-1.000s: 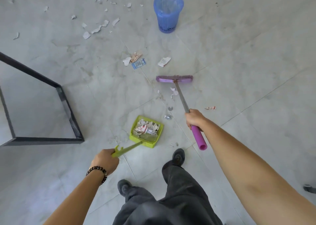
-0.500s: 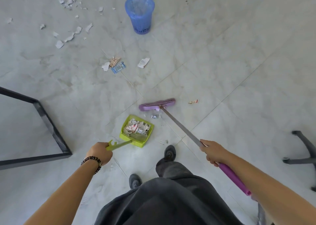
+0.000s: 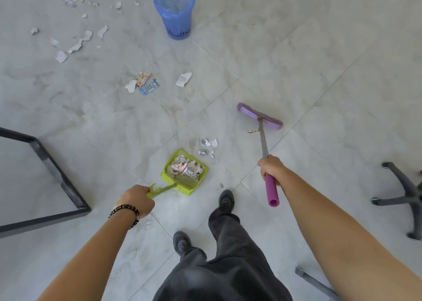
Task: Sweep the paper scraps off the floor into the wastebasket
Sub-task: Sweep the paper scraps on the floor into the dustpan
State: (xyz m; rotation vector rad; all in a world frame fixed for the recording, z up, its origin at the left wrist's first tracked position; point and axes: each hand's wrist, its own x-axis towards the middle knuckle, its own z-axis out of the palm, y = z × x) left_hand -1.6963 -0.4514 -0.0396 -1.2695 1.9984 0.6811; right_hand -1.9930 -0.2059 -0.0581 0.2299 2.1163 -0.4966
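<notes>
The right hand (image 3: 270,168) has its fingers curled round the broom (image 3: 260,116) handle, and the left hand (image 3: 137,200) grips the dustpan (image 3: 178,185) handle. Paper scraps (image 3: 211,143) lie beside the pan, with more near the wastebasket (image 3: 174,10). They look featherlight, so gentle strokes suit them.

Two bare forearms reach forward and down from the bottom of the frame, each hand gripping a handle.

The left arm rises from the lower left to centre-left, where the left hand (image 3: 137,200), seen from the back, has its fingers curled round a thin yellow-green plastic dustpan handle (image 3: 159,189). A dark beaded bracelet (image 3: 127,211) circles that wrist. The right arm crosses from the lower right edge, nearly straight. The right hand (image 3: 270,168), right of centre, is fisted round a grey metal broom handle with a purple foam grip (image 3: 271,191), whose purple end sticks out below the fist.
</notes>
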